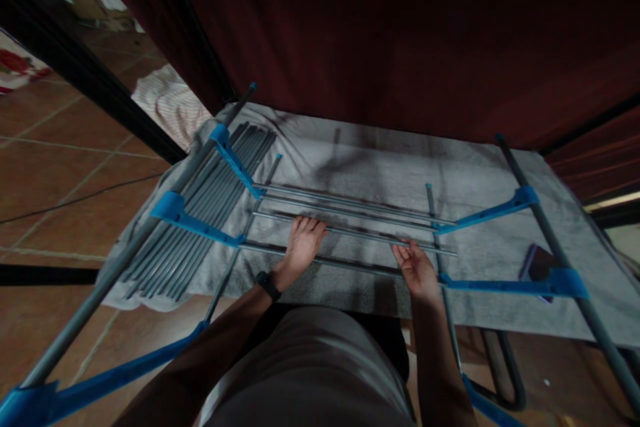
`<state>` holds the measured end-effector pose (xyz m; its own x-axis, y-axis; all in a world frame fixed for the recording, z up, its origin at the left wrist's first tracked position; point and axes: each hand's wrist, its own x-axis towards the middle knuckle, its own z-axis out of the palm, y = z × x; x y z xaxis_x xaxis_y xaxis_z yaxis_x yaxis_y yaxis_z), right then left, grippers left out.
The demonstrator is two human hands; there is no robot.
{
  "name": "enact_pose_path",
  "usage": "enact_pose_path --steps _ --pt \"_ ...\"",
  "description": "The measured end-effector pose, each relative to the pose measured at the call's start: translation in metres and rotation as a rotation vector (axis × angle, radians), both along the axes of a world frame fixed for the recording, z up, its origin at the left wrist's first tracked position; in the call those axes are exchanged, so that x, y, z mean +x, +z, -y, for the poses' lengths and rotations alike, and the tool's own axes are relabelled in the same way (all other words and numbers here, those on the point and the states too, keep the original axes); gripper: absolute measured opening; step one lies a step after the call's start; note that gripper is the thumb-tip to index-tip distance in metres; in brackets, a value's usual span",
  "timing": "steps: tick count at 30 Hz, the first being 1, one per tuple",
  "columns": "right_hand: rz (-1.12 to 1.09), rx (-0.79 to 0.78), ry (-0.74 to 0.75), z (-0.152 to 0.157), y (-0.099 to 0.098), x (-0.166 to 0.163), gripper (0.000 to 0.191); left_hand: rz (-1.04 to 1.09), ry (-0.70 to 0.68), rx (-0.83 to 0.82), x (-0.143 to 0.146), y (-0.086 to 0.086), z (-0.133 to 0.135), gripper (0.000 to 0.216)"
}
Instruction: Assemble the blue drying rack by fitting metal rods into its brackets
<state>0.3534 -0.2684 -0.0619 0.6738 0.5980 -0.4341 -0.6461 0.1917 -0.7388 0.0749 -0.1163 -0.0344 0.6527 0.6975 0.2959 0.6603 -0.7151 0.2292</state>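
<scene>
A drying rack frame with grey tubes and blue plastic brackets [196, 220] stands partly put together over a grey towel [360, 160]. My left hand [303, 245] is curled over one thin grey rod [350, 232] that spans the frame. My right hand [416, 267] grips the same rod near its right end, beside an upright grey tube [433, 220]. Other rods [345, 203] lie parallel just beyond it. A black watch sits on my left wrist.
A bundle of loose grey rods [210, 207] lies on the towel's left side. A dark phone [539, 265] rests on the towel at right. Dark red cloth [400, 33] hangs behind. Tiled floor [60, 173] with a black cable lies to the left.
</scene>
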Motion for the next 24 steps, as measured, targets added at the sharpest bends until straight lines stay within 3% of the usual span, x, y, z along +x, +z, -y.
enact_pose_path --steps 24 --pt "-0.044 -0.003 0.016 -0.0008 -0.0006 0.0039 0.009 -0.031 -0.087 -0.019 0.0016 -0.0012 -0.0016 0.026"
